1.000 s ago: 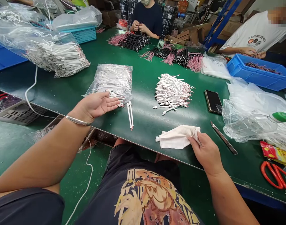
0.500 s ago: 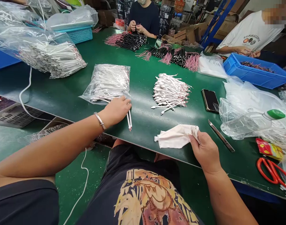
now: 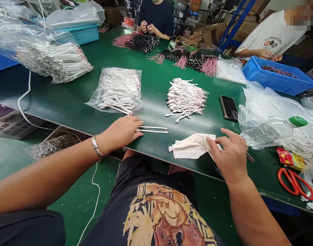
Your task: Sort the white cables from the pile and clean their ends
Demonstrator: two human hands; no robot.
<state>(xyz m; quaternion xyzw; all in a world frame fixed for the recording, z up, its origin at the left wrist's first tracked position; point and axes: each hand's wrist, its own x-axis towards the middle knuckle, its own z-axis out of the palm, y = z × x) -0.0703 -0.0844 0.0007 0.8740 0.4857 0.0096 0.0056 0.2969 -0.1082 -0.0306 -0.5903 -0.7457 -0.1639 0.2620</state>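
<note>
My left hand (image 3: 124,132), with a bangle on its wrist, is closed around two white cables (image 3: 155,130). Their free ends point right over the green table. Just behind it lies a clear bag of white cables (image 3: 120,89). My right hand (image 3: 229,153) has its fingers apart, with the thumb against the bunched end of a white cloth (image 3: 189,147) on the table. The hand mostly covers slim metal tweezers, leaving one end (image 3: 250,157) in sight. A loose pile of white cables (image 3: 186,97) lies between and beyond my hands.
A phone (image 3: 228,108), clear bottle (image 3: 274,131), snack packet (image 3: 291,158) and red-handled scissors (image 3: 296,184) are at right. A blue bin (image 3: 279,77) stands behind. A large bag of cables (image 3: 54,63) is at left. Two people sit across the table (image 3: 151,119).
My left hand has drawn the two cables towards me and turned them from pointing down to pointing right. My right hand has loosened on the cloth and spread over the tweezers.
</note>
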